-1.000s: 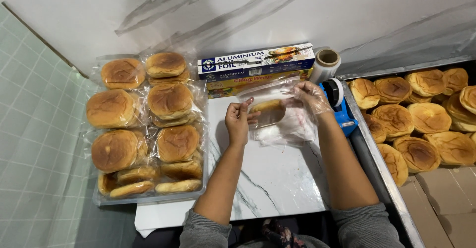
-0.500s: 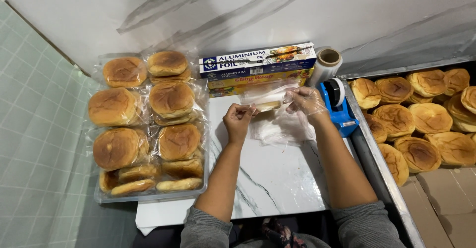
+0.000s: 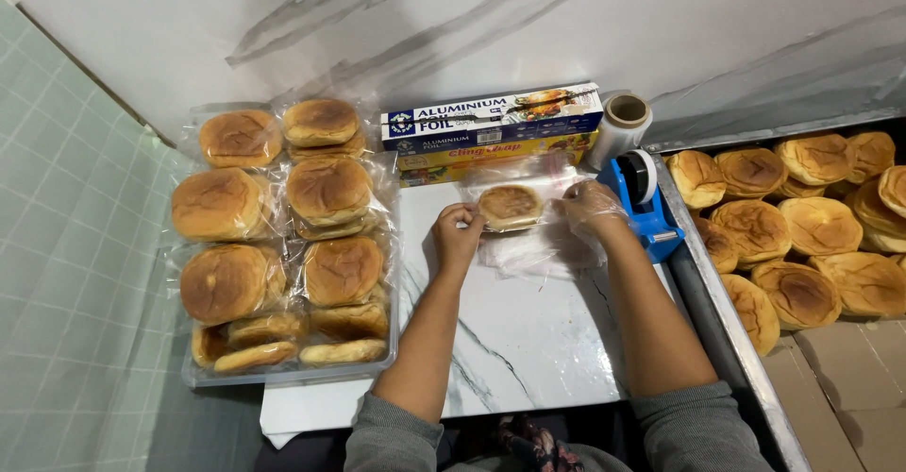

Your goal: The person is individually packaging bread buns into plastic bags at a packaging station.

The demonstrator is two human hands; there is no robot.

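Observation:
A round golden bun (image 3: 510, 204) sits inside a clear plastic bag (image 3: 533, 245) on the white marble board (image 3: 519, 349). My left hand (image 3: 458, 238) pinches the bag's left edge beside the bun. My right hand (image 3: 590, 210), in a clear plastic glove, grips the bag's right edge. Both hands hold the bag low over the board, with the bun between them.
A tray (image 3: 283, 376) of bagged buns (image 3: 326, 189) lies at the left. Boxes of foil and cling wrap (image 3: 491, 132), a film roll (image 3: 623, 125) and a blue tape dispenser (image 3: 646, 198) stand behind. Loose buns (image 3: 802, 245) fill the bin at right.
The bun has settled flat in the bag between my hands, top side up. Both hands have shifted slightly apart along the bag's edges.

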